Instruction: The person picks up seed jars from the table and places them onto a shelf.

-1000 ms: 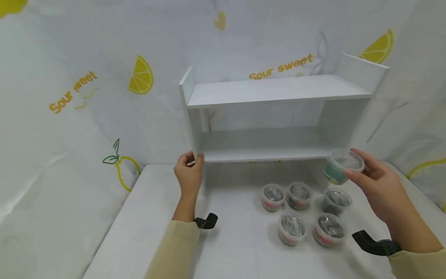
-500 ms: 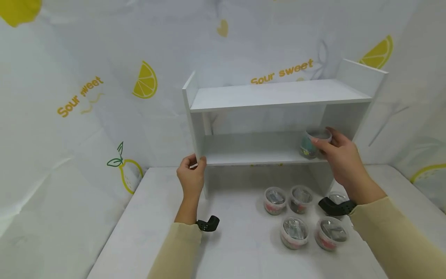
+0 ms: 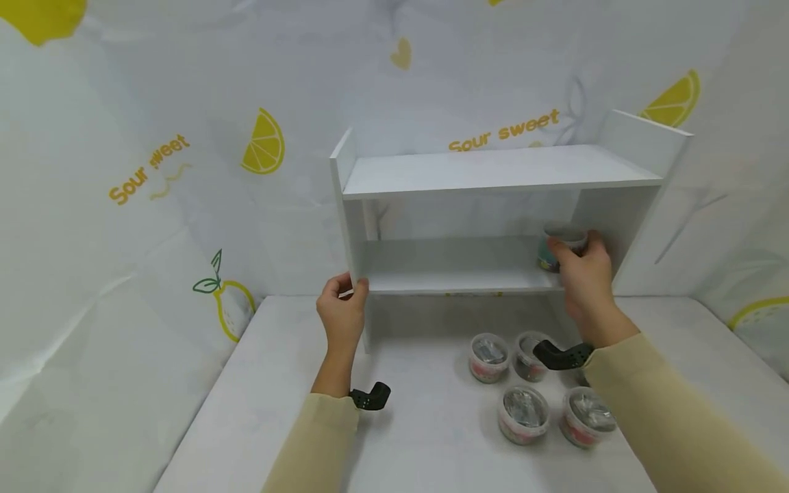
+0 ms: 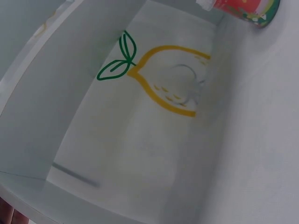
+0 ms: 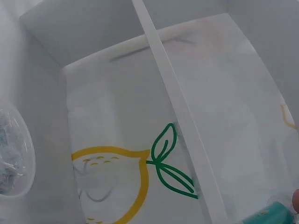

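My left hand (image 3: 342,318) grips the front edge of the left side panel of a white two-tier shelf (image 3: 456,274), at the height of its lower board. At that board's right end, my right hand (image 3: 585,284) holds a clear-lidded plastic tub (image 3: 547,253) with a teal label, thumb on its near left side and fingers round its right. The tub stands upright close over the board. In the right wrist view only a corner of the teal tub (image 5: 273,214) and a fingertip show. Fingers (image 4: 11,215) of the left hand peek in at the left wrist view's lower corner.
Several similar tubs with red labels, one of them a red-and-green tub (image 4: 247,8), stand on the white table (image 3: 431,418) below the shelf's right half. The right forearm partly covers some. A wall sheet (image 3: 296,226) with lemon prints hangs behind.
My right hand has carried the teal tub leftward from beside the shelf onto the lower board's right end, then shifted slightly deeper. The left hand keeps its grip on the panel.
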A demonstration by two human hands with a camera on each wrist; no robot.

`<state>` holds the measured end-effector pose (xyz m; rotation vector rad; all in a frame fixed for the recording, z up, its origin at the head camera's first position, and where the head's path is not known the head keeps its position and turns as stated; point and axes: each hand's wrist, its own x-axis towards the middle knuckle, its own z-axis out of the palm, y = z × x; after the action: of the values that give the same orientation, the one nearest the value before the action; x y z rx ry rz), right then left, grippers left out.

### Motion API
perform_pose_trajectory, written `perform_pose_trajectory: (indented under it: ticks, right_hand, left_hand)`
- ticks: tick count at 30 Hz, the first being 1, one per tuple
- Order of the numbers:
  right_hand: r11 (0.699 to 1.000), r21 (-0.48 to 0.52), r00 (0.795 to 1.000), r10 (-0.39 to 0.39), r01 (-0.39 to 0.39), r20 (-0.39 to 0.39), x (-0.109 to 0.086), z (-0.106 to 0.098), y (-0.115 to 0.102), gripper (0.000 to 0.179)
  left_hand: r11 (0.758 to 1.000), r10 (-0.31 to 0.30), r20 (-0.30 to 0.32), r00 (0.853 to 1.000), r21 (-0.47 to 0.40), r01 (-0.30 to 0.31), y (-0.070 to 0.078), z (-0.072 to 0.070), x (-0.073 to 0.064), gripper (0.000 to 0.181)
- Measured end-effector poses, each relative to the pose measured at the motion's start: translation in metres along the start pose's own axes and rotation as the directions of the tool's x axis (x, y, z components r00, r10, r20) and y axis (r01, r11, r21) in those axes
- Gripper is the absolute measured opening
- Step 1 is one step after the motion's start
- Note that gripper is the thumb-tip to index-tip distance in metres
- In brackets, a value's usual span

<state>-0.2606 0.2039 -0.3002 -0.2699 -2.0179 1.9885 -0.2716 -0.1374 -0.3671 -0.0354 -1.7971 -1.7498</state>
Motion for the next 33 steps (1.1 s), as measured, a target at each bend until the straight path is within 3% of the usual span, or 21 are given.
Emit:
perform_pose_trajectory:
  ticks: [8,13,19,23,26,30,33]
  right_hand:
    - [0.998,0.059,1.000,-0.007,0.008,-0.025,0.001,0.000,0.001,0.087]
    - [0.996,0.089,1.000,0.006,-0.005,-0.017,-0.001,-0.003,0.000,0.088]
    - [0.969,0.242,0.992,-0.068,0.040,0.107,-0.018,-0.016,-0.002,0.081]
    - [0.946,0.321,0.963,-0.134,0.053,0.235,-0.038,-0.035,0.005,0.076]
    - [0.922,0.386,0.947,-0.150,0.030,0.283,-0.052,-0.058,0.015,0.079]
    - [0.928,0.361,0.960,-0.178,0.092,0.214,-0.071,-0.089,0.032,0.077]
    - [0.963,0.236,0.981,-0.163,0.134,0.109,-0.082,-0.106,0.046,0.074]
  left_hand:
    - [1.000,0.017,-0.011,1.000,-0.008,-0.017,0.001,0.004,0.000,0.020]
    - [1.000,-0.006,-0.012,1.000,-0.004,0.006,-0.001,0.005,0.000,0.020]
    - [1.000,-0.022,-0.008,1.000,0.003,0.022,0.000,0.006,0.002,0.020]
    - [1.000,-0.004,-0.012,1.000,0.021,0.005,0.003,0.005,0.002,0.021]
    - [0.999,0.006,-0.009,1.000,0.038,-0.006,0.007,0.003,0.000,0.021]
    - [0.999,0.004,-0.003,1.000,0.041,-0.004,0.011,0.000,-0.001,0.021]
    - [0.999,0.005,-0.005,1.000,0.044,-0.005,0.010,-0.001,-0.001,0.021]
